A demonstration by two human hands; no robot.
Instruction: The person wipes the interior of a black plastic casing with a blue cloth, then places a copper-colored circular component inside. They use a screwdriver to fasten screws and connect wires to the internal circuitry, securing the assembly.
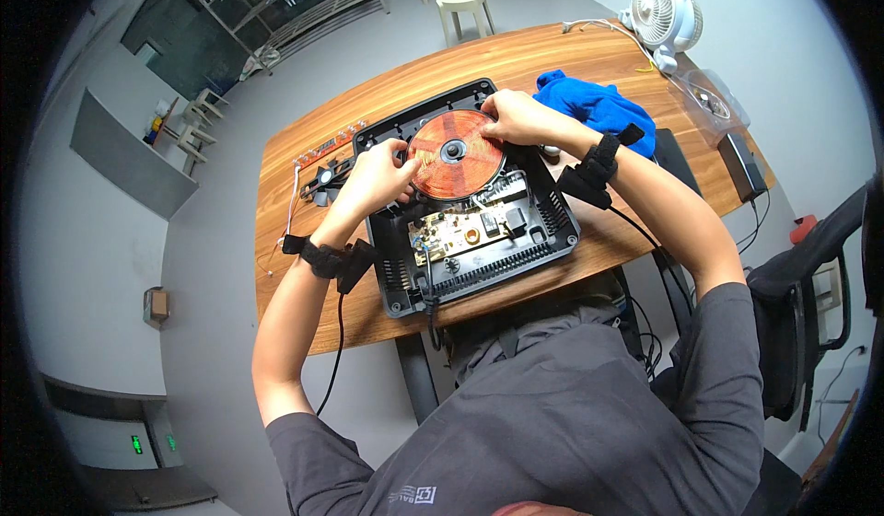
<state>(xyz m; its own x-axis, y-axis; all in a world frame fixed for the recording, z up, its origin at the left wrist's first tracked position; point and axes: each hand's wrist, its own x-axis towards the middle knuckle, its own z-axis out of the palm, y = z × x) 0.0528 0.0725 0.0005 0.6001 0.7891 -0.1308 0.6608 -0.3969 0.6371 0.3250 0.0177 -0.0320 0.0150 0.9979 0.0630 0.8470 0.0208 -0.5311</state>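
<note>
A round copper induction coil [460, 177] lies in the far half of a black induction cooker housing [395, 281], which has no cover on it. My left hand [382, 177] is closed on the coil's left edge, its fingers bent over the rim. At the far right edge of the coil, my right hand [517, 118] pinches the rim between thumb and fingers. A circuit board [442, 236] with several components sits in the near half of the housing. Parts of the coil's rim and the fingertips beneath it are hidden.
Left of the housing lie a black fan [324, 190] and a narrow orange circuit strip [327, 148]. A blue cloth [599, 111] is at the right, with a white desk fan [661, 14] and a clear plastic box [704, 102] beyond. Cables trail from both wrist straps.
</note>
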